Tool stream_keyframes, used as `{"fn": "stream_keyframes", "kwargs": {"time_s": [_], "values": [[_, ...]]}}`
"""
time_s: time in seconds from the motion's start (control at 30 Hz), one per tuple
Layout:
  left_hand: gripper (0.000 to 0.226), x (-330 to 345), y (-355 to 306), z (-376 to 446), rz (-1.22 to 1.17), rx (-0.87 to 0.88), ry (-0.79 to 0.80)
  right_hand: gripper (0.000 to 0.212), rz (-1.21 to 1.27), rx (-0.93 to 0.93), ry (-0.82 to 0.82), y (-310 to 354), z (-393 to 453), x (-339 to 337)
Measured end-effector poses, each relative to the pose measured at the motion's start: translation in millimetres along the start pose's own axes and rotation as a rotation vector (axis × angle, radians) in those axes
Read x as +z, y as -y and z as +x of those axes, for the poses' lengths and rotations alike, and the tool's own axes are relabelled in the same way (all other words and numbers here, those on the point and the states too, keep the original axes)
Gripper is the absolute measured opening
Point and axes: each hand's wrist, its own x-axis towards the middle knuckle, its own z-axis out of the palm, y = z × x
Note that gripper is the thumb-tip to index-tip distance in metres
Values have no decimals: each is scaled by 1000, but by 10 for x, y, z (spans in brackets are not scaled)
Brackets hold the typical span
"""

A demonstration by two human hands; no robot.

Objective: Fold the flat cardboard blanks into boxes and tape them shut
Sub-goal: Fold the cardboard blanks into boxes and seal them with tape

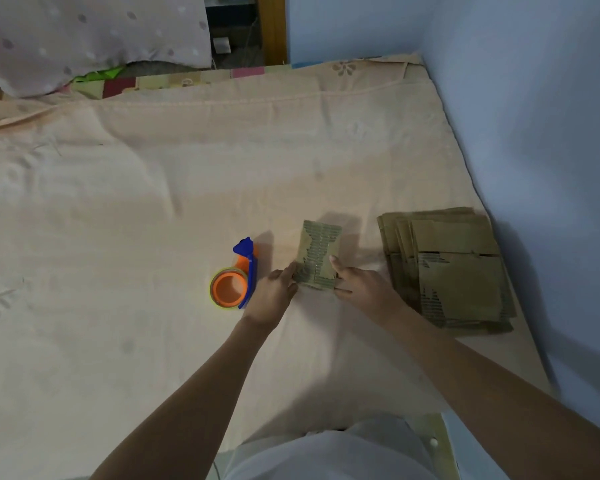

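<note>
Behind both hands (272,294) (364,285), blank's (317,254) near edge hidden.

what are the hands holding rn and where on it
Both hold one small cardboard blank at its near end: the left hand grips its left edge, the right hand its right edge.

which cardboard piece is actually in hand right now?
The small torn brown cardboard blank beside the orange tape dispenser, gripped by both hands; the stacked brown blanks on the right lie untouched.
</note>
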Motion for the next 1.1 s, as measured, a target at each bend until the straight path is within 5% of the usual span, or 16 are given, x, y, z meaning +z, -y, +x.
{"fn": "stream_keyframes", "kwargs": {"time_s": [0.2, 0.4, 0.57, 0.67, 0.73, 1.1], "values": [[36, -24, -14, -18, -28, 50, 7, 80, -109, -88, -206, -11, -13, 254], [32, -69, -35, 23, 13, 38, 57, 84, -124, -56, -239, 33, -35, 357], [48, -206, 61, 27, 80, 83, 208, 85, 163, 94, 21, 144, -170, 252], [33, -288, 27, 70, 19, 84, 213, 76, 280, 144, -39, 258, -179, 148], [51, -270, -9, 105, -47, 40, 198, 66, 278, 179, -114, 316, -102, 108], [39, -76, -169, 106, 41, -125, 136, 78, 103, 152, -35, 162, -33, 177]]}}
